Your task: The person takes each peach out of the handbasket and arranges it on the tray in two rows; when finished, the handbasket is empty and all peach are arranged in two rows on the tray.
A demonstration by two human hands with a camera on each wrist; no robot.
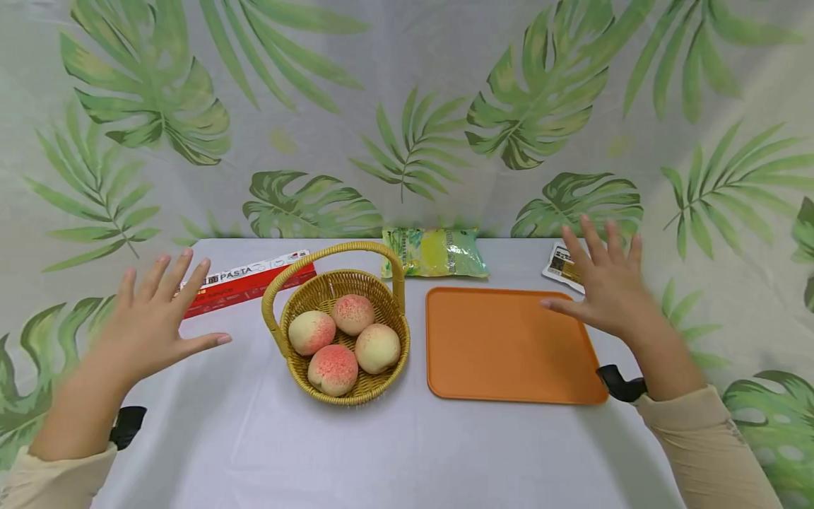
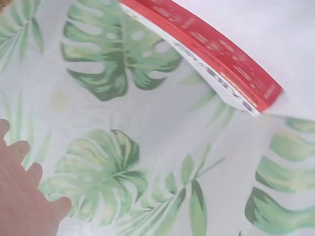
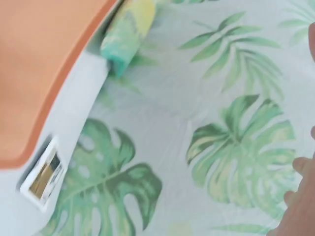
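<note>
Left hand (image 1: 152, 322): raised, palm down, fingers and thumb spread apart, holding nothing; black band (image 1: 129, 426) at the wrist. Nearest thing to it is a red-and-white pasta box (image 1: 244, 293), lying slantwise off the fingertips; in the head view the fingertips overlap the box's left end.

Farther right of that hand, between both hands: wicker basket (image 1: 346, 400), handle upright. Four peaches (image 1: 333, 369) lie inside, cream with pink-red blush. Behind and right of the basket, farther out than either thumb: green-and-yellow bag (image 1: 434, 252), lying flat.

Orange tray (image 1: 509, 346): flat on the white table (image 1: 394, 459), reaching under the right thumb in the head view.

Small white packet (image 1: 558, 265): beyond the tray, partly hidden by the right index finger.

Right hand (image 1: 610, 293): raised likewise, digits fanned apart, grasping nothing. Leaf-print cloth (image 1: 407, 42) behind everything.
</note>
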